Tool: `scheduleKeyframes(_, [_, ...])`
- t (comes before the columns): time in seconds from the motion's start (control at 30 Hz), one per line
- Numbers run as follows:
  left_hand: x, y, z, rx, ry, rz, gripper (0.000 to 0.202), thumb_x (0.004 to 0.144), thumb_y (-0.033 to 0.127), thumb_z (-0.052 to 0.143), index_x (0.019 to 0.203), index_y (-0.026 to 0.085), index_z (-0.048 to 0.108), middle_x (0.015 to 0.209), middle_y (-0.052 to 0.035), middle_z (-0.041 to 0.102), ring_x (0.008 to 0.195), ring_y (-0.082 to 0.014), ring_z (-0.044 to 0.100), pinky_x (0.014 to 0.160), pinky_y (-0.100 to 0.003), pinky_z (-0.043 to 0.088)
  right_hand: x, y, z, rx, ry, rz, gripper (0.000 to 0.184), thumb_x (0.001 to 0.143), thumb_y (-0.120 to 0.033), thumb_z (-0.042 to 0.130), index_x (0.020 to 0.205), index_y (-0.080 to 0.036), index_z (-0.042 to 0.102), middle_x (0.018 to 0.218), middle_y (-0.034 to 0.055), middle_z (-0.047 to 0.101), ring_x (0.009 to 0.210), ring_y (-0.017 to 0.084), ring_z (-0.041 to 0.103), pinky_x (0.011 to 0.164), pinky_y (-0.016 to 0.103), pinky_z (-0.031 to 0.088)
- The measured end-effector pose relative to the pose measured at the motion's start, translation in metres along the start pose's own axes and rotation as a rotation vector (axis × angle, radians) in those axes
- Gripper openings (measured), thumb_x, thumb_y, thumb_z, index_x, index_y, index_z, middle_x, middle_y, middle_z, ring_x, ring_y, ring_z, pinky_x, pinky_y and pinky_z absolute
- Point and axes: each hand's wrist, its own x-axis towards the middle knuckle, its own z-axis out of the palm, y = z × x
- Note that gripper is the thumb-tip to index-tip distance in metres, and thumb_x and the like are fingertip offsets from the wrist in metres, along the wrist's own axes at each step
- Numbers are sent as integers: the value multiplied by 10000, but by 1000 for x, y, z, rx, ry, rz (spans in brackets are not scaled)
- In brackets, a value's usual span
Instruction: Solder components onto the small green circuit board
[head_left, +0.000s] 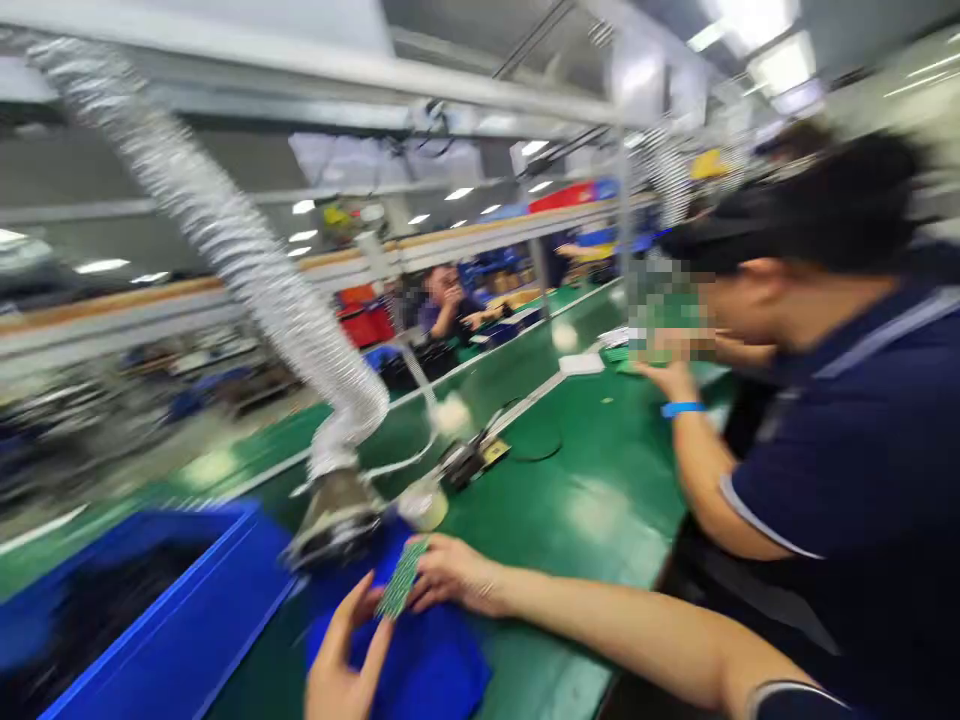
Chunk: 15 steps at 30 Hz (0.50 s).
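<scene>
A small green circuit board (401, 577) stands on edge between both my hands, low in the view. My left hand (341, 655) reaches up from the bottom edge, its fingertips pinching the board's lower end. My right hand (454, 575) comes in from the right, fingers closed on the board's upper side. Under them lies a blue cloth or pad (420, 660) on the green bench (600, 500). The whole picture is smeared by motion.
A silver flexible extraction hose (247, 270) ends in a hood (337, 515) just above the board. A blue bin (150, 610) sits at the left. A soldering-iron stand (472, 460) lies further along. A co-worker in a dark shirt (847, 450) sits close at my right.
</scene>
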Motion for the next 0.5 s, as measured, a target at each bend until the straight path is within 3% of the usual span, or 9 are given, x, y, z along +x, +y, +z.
scheduleKeyframes(0.07, [-22,-22,-9,-16,47,-126,532,893,630,556,1274,266,620,1075,-52,728,977,-249,721,885,-428,610,0,12,2,55,72,12,761,596,-489,886,1229,-194,583,899,24,737,756,162,715,742,306,530])
scheduleKeyframes(0.17, [-34,-41,-10,-264,62,-230,568,864,536,647,1309,186,597,1195,-123,704,1129,-269,679,1022,-448,534,1,16,-2,50,80,15,703,713,-411,824,1323,-200,544,1064,75,741,913,181,725,866,340,535])
scheduleKeyframes(0.3, [-32,-46,-6,-418,89,-257,509,857,429,698,1295,187,604,1201,-117,699,1127,-253,667,1035,-431,514,-3,16,-4,-25,90,45,750,732,-408,802,1398,-218,514,1201,99,713,1048,234,703,976,422,523])
scheduleKeyframes(0.5, [-35,-48,-6,-592,74,-291,520,870,400,708,1328,189,583,1316,-136,651,1219,-278,619,1091,-445,471,-7,22,-3,-171,128,-1,775,718,-459,833,1404,-272,523,1420,95,604,1204,267,644,1097,464,470])
